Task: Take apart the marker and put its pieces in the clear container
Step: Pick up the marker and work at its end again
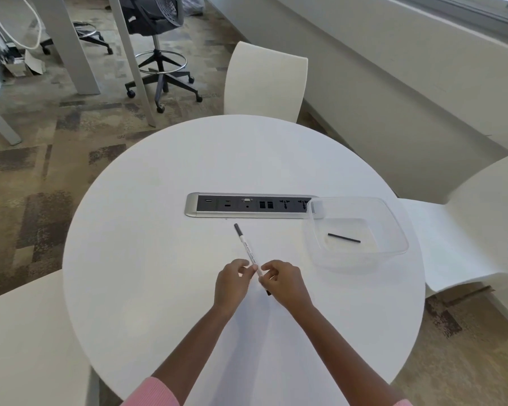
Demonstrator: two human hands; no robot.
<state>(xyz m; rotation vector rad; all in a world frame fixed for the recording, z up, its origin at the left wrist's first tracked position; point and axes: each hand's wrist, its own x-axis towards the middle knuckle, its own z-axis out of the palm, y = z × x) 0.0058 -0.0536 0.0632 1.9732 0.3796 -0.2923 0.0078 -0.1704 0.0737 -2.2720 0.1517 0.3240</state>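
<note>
head | marker (248,251) pinched between left hand (232,281) | right hand (283,281)

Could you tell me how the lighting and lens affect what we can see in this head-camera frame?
Head view: soft, even light with only faint shadows under the hands; wide-angle lens bows the round table edge; the clear container shows pale against white; the marker print is too small to read.
</note>
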